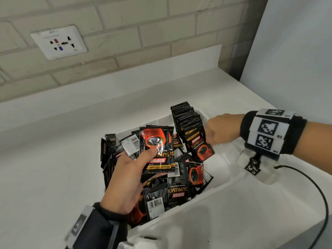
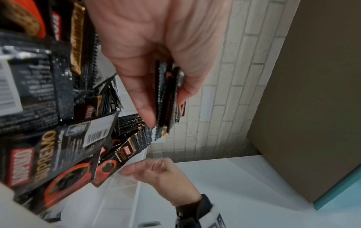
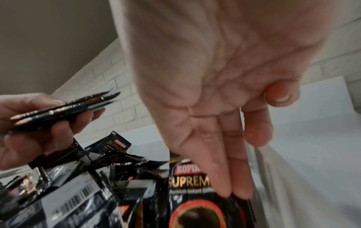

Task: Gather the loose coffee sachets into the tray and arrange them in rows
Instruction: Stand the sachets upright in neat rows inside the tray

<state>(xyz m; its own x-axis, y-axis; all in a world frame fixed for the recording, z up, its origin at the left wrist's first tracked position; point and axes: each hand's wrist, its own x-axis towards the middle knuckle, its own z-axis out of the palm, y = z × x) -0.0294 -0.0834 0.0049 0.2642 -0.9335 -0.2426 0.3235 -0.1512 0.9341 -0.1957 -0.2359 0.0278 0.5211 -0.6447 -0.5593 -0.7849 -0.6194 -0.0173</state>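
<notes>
Left hand (image 1: 125, 178), closest, pinches a small stack of shiny black foil coffee sachets (image 1: 157, 150) above the white tray (image 1: 224, 169). Right hand (image 1: 220, 131), fingers straight, touches the upright row (image 1: 188, 121). Sachets look light, bendy, slippery; pinch the flat faces.

Your white tray (image 1: 224, 169) sits on the counter, heaped with black-and-red Kopiko Supremo sachets (image 1: 177, 187) lying jumbled, some face up, some barcode side up. Along its far right side, a neat row of sachets (image 1: 188, 119) stands on edge, the front one (image 1: 199, 144) leaning forward.
</notes>
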